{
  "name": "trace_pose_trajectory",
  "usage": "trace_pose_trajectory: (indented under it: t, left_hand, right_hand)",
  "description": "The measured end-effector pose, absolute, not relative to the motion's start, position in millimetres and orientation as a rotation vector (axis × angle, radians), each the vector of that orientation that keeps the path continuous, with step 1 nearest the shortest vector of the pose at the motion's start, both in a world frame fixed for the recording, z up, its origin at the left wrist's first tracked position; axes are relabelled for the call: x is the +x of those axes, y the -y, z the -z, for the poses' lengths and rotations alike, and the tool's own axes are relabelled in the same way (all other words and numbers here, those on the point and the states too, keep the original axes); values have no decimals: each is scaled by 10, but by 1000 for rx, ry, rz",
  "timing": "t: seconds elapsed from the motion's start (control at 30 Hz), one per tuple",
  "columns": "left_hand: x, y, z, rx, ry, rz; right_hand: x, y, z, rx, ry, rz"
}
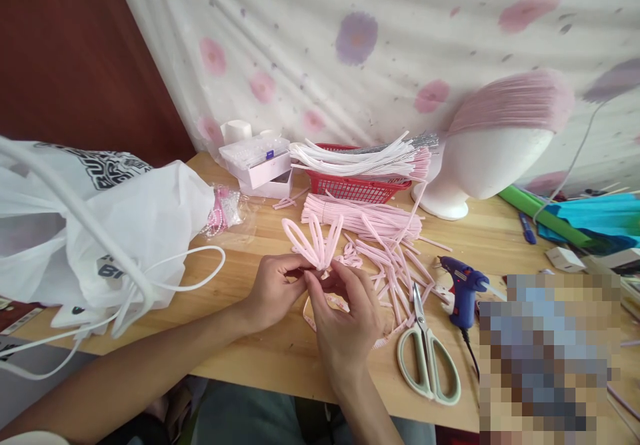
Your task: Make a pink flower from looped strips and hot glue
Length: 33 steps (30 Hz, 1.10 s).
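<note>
Between my hands, above the wooden table, is a pink pipe-cleaner flower piece (316,240) with several long loops fanning upward. My left hand (280,288) pinches its base from the left. From the right, my right hand (350,318) closes thumb and fingers on the same base. The fingertips partly hide where the loops meet. Just behind the hands lie loose cut pink pipe cleaners (395,265), and a bundle of long pink pipe cleaners (360,217) rests beyond them. A measuring tape (309,312) curves on the table under the hands.
Scissors (425,358) and a blue glue gun (460,288) lie to the right. A red basket (350,186) of pipe cleaners, white boxes (265,168) and a foam head (490,158) stand behind. A white bag (160,212) and a white cable (210,248) are at left.
</note>
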<state>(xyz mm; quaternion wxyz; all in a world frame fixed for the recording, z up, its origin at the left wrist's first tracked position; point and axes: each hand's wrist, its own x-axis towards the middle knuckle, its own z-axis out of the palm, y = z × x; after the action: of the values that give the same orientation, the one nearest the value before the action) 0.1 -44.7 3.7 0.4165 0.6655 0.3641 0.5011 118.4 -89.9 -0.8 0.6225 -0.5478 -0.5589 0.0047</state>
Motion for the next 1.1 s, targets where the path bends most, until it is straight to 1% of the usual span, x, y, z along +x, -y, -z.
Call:
trace_pose_trajectory:
  t: [0.17,0.5,1.1]
  left_hand:
    - [24,463,-69,1691,-911,-1264]
    - [44,494,-139,1655,-909,-1251]
    - [35,476,-79,1642,-907,-1279]
  right_hand:
    - [1149,891,-16,-1259,1277,69]
    - [1127,909,-55,-1239,1272,53]
    - [1134,908,-1,-1205,1260,7]
